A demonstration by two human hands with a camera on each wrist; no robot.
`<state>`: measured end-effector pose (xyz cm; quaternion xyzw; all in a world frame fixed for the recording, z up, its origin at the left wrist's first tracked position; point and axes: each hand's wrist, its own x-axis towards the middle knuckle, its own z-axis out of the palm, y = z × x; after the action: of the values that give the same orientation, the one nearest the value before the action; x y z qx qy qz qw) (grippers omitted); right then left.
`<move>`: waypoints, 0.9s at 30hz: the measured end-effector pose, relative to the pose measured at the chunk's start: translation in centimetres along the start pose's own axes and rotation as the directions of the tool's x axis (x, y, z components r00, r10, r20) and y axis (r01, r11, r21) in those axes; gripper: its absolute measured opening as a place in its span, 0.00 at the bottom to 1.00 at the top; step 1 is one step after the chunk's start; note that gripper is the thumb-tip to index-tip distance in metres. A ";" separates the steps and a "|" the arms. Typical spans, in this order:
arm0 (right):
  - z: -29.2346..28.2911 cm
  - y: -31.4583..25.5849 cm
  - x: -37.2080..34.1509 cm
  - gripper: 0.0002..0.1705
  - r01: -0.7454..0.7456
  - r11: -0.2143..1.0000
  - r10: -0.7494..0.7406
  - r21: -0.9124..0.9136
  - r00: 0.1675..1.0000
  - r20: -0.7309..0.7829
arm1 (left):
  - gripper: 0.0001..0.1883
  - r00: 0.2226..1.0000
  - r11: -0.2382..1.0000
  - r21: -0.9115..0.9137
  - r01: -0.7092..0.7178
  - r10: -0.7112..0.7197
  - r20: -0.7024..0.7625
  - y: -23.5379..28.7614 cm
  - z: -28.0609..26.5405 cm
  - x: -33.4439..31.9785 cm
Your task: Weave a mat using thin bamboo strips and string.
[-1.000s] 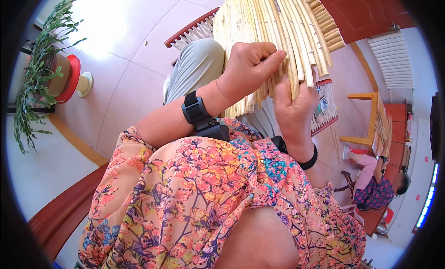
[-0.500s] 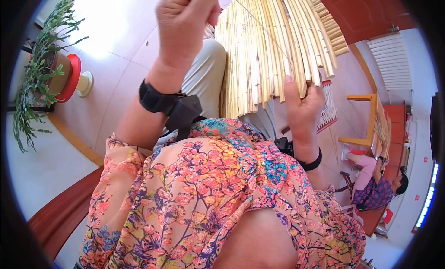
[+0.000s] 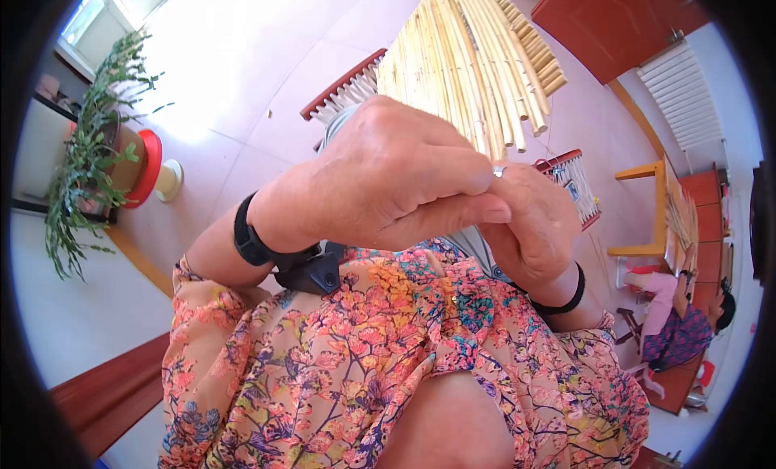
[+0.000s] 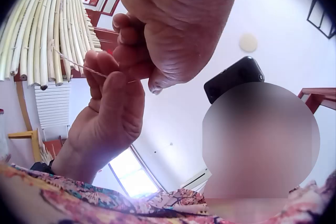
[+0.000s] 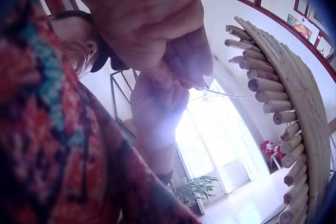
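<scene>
A mat of pale peeled sticks (image 3: 436,57), bound side by side, lies over the person's lap and beyond. From its near edge a thin twisted string (image 4: 79,65) runs taut to the hands, which meet in front of the mat. My right hand (image 3: 537,218) pinches the string between thumb and fingers. My left hand (image 3: 396,174), fingers curled and thumb along them, grips the string right beside the right fingertips. In the right wrist view the string (image 5: 226,94) runs from the hands toward the stick ends. The string's tail is hidden within the fingers.
Red-framed stools with white woven seats (image 3: 347,89) stand under and beside the mat. A potted plant (image 3: 105,154) is at the left. On the right are a yellow wooden frame (image 3: 659,206) and a seated person (image 3: 683,332). A red door (image 3: 602,25) is at the back.
My left hand swung up and left, drawing the string out long, then came back down to the right hand. The right hand stayed near the mat's edge, now slightly nearer the body.
</scene>
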<state>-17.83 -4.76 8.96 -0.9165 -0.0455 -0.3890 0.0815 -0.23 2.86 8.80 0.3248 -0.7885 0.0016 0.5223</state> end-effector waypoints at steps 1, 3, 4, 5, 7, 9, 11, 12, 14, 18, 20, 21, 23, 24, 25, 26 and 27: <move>0.0 0.0 0.0 0.22 0.000 1.000 0.000 0.017 1.000 -0.001 | 0.16 1.000 1.000 0.004 -0.015 0.015 0.019 0.1 -0.1 0.2; -0.1 0.1 -0.4 0.23 -0.002 0.999 0.005 0.052 0.999 -0.053 | 0.16 0.992 0.998 0.045 0.053 -0.058 0.110 0.3 -0.1 0.2; -0.6 -0.2 -0.9 0.23 -0.013 0.999 0.014 0.051 1.000 -0.016 | 0.17 0.977 0.998 0.032 0.056 -0.062 0.204 0.4 -0.3 0.3; -0.7 -0.2 -1.4 0.23 -0.033 0.998 0.032 0.054 0.999 0.026 | 0.17 0.972 0.998 0.031 0.046 -0.052 0.229 -0.1 -0.8 0.5; -0.7 0.0 -2.2 0.22 -0.056 0.997 0.056 0.058 0.998 0.006 | 0.18 0.925 0.990 -0.084 0.114 -0.074 0.373 -2.1 -2.0 1.2; 0.3 0.6 -1.8 0.22 -0.097 0.992 0.098 0.080 0.995 -0.003 | 0.34 0.947 0.907 0.399 0.137 -0.238 0.216 -4.5 -3.8 2.7; 0.6 0.4 -2.3 0.19 -0.102 0.976 0.100 0.191 0.995 0.023 | 0.32 0.991 0.851 0.524 -0.024 -0.047 0.122 -6.7 -1.9 3.8; 1.0 0.5 -2.6 0.19 -0.107 0.976 0.107 0.189 0.994 0.013 | 0.32 0.990 0.853 0.521 -0.033 -0.043 0.134 -6.1 -0.8 4.7; 2.0 0.7 -2.9 0.20 0.045 0.974 -0.030 0.222 0.997 -0.074 | 0.10 0.810 0.528 0.638 -0.561 0.189 0.555 -4.5 0.9 6.6; 2.4 -0.1 -3.4 0.19 -0.022 0.959 0.038 0.282 0.998 -0.050 | 0.15 0.786 0.603 0.515 -0.609 0.372 0.493 -6.8 2.6 5.3; 2.6 0.0 -3.4 0.19 -0.043 0.945 0.054 0.324 0.998 -0.024 | 0.15 0.745 0.576 0.495 -0.651 0.357 0.564 -7.4 2.5 5.7; 2.7 0.1 -3.3 0.19 -0.037 0.945 0.052 0.326 0.998 -0.037 | 0.16 0.709 0.551 0.482 -0.681 0.333 0.621 -7.7 2.3 5.8; 3.1 0.3 -2.9 0.18 -0.050 0.939 0.064 0.340 0.997 -0.031 | 0.09 0.714 0.591 0.443 -0.674 0.365 0.598 -8.0 1.6 5.9; 3.4 0.5 -2.7 0.18 -0.038 0.938 0.057 0.343 0.997 -0.044 | 0.08 0.714 0.568 0.470 -0.676 0.346 0.609 -8.3 0.9 5.9; 3.8 0.5 -2.4 0.17 -0.014 0.950 0.037 0.313 0.997 -0.069 | 0.07 0.714 0.536 0.500 -0.680 0.331 0.617 -8.4 -0.2 6.1; 4.3 0.6 -2.0 0.15 0.008 0.958 0.019 0.288 0.995 -0.093 | 0.08 0.711 0.449 0.562 -0.695 0.314 0.629 -8.7 -1.4 6.4; 4.7 0.9 -1.4 0.15 0.028 0.957 0.003 0.289 0.994 -0.107 | 0.11 0.728 0.434 0.595 -0.677 0.275 0.628 -8.9 -2.6 6.8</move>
<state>-15.36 -4.81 4.65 -0.8722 -0.1033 -0.4271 0.2147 4.82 -6.77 12.58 0.2680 -0.8555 0.4310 0.1032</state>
